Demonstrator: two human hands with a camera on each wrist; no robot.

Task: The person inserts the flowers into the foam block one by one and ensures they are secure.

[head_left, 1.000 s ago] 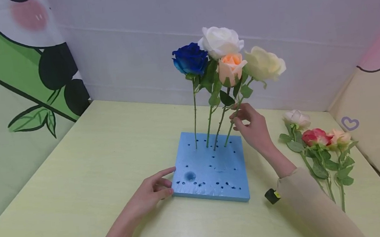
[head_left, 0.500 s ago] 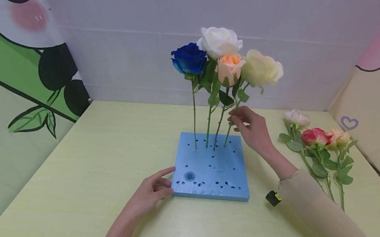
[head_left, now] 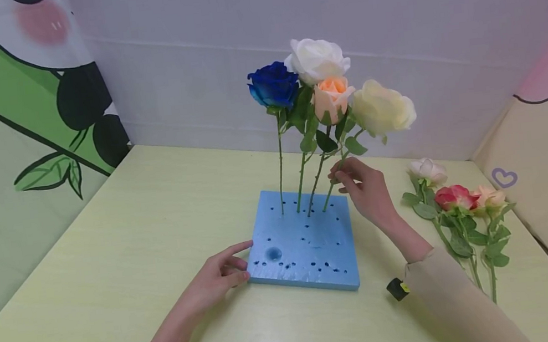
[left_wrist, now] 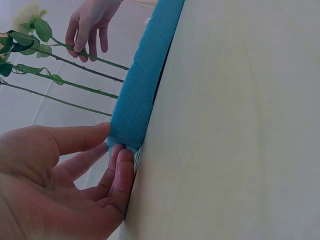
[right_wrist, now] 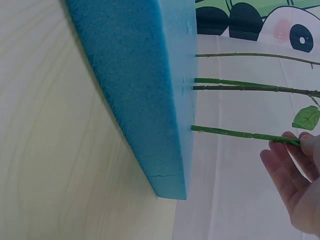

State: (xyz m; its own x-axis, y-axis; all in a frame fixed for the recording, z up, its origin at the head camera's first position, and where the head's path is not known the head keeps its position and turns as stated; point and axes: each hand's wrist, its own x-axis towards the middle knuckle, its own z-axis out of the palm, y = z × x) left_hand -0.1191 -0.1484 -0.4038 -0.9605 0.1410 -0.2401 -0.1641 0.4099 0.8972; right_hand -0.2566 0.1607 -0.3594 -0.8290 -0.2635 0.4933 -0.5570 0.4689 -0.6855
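While the left hand (head_left: 217, 280) stays put at the near-left corner of the blue foam block (head_left: 307, 245), thumb on top and fingertips curled against the block's edge, the right hand (head_left: 363, 189) has slid a bit lower down the stem of the cream rose (head_left: 381, 108). Right hand: thumb and fingers pinching that stem, confirmed in the right wrist view, fingertips (right_wrist: 300, 142) closed on the green stem just out from the foam face. Compared with a second ago the cream bloom sits lower and tips further right, away from the peach rose (head_left: 332, 97); stem base is in a hole in the back row, rightmost of four. Reads as the stem being pushed deeper or reseated, not yet let go. Blue rose (head_left: 273, 84) and white rose (head_left: 317, 58) unchanged, upright-ish in the same back row. Foam block has not shifted on the yellow table (head_left: 112, 255); the left hand's grip on the corner looks like bracing. Loose roses (head_left: 455, 199), three of them, lie flat on the table well right of the block, untouched. Judging from that, four stems are placed, the fourth is under adjustment, three remain.
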